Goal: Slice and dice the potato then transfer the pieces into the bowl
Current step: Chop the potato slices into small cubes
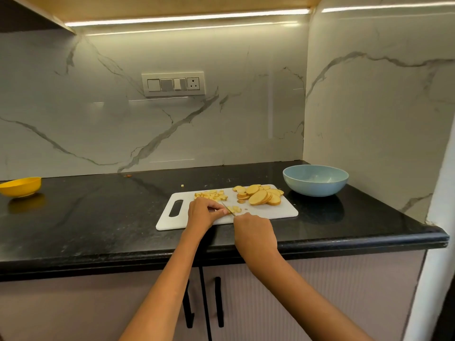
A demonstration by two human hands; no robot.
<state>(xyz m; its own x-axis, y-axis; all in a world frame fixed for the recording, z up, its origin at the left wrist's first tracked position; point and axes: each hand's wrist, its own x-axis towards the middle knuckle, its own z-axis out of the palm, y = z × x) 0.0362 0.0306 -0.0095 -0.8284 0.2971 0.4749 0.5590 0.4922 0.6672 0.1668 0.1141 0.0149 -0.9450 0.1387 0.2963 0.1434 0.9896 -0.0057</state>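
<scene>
Veined marble wall (221, 124) under strip light (187, 18); black counter (98, 217) above ribbed cabinets (344, 291).

No readable text, label, brand, number or sign appears on anything in the head view.
</scene>
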